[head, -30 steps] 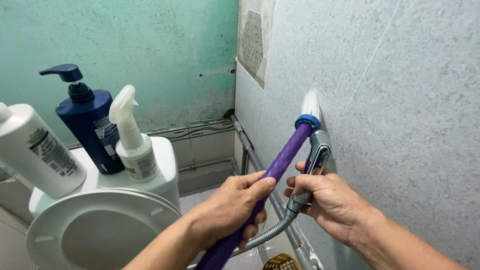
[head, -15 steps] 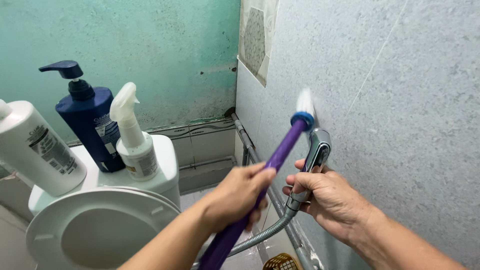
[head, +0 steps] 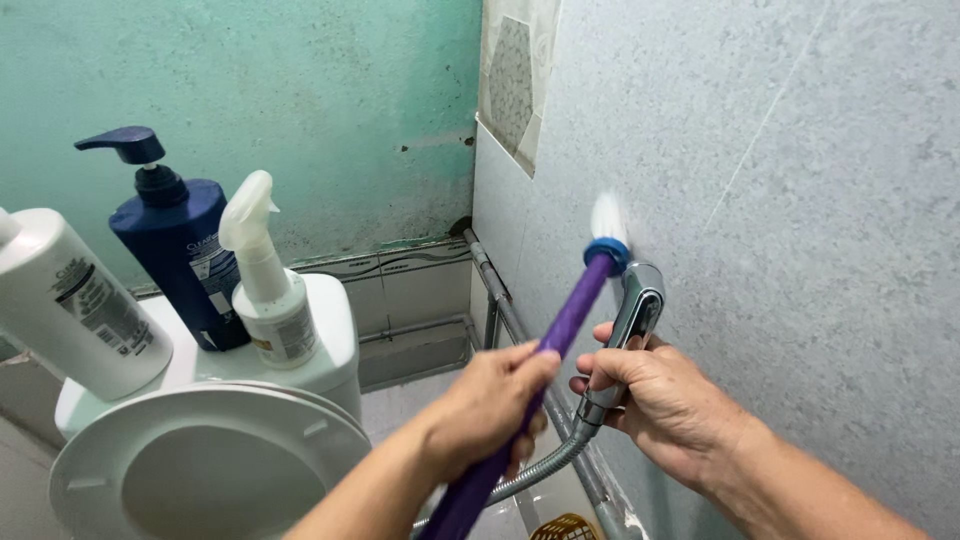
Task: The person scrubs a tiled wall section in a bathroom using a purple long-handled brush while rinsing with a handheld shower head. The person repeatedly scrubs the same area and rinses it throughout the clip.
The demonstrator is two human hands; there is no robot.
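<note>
The left hand (head: 490, 405) is closed around the purple handle of a brush (head: 570, 315) whose white bristles touch the grey tiled wall (head: 780, 200), while the right hand (head: 660, 400) grips a chrome sprayer (head: 628, 325) just beside the brush head.

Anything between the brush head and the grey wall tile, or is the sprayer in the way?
Nothing visible. The white brush head meets the grey wall tile directly. The chrome sprayer, in the right hand, sits just below it. The left hand grips the purple handle.
</note>
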